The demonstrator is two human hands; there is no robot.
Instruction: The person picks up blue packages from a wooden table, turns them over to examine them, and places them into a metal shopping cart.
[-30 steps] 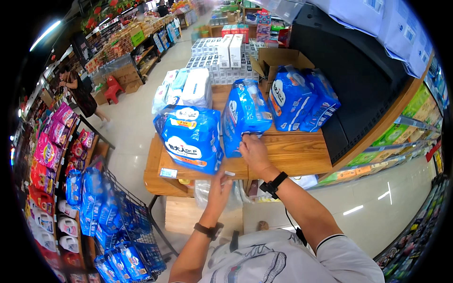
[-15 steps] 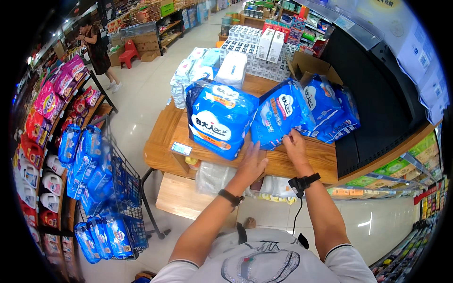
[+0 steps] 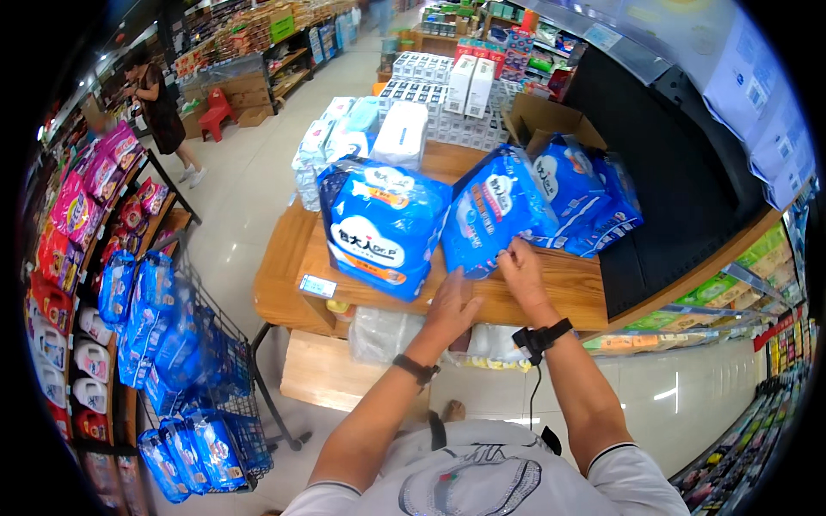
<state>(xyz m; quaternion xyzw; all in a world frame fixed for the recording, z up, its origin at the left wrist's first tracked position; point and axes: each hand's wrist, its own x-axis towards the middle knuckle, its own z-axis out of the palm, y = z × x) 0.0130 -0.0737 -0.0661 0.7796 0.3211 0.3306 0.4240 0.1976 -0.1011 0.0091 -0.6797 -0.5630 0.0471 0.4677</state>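
A blue plastic diaper package [image 3: 492,215] leans on the wooden display table, flanked by other blue packs. My right hand [image 3: 523,280] is closed, its fingers pinching the pack's lower right corner. At the lower left edge of the same pack is my left hand [image 3: 451,308], fingers stretched up against the edge and thumb apart; the fingertips are partly hidden. Left of it stands a bigger blue diaper pack [image 3: 385,228], close beside the middle one. To the right, more blue packs [image 3: 561,185] lean together in front of an open cardboard box [image 3: 564,120].
The wooden table [image 3: 288,262] also bears white tissue-like packs [image 3: 400,133] and stacked small white boxes [image 3: 443,116]. A wire cart [image 3: 232,344] filled with blue packs stands at the left, near detergent shelves [image 3: 103,344]. A person [image 3: 159,107] stands far left by a red stool [image 3: 217,113].
The whole scene has shifted slightly left and down in the picture. My left hand has edged a little rightward against the middle pack; my right hand keeps its pinch on the corner.
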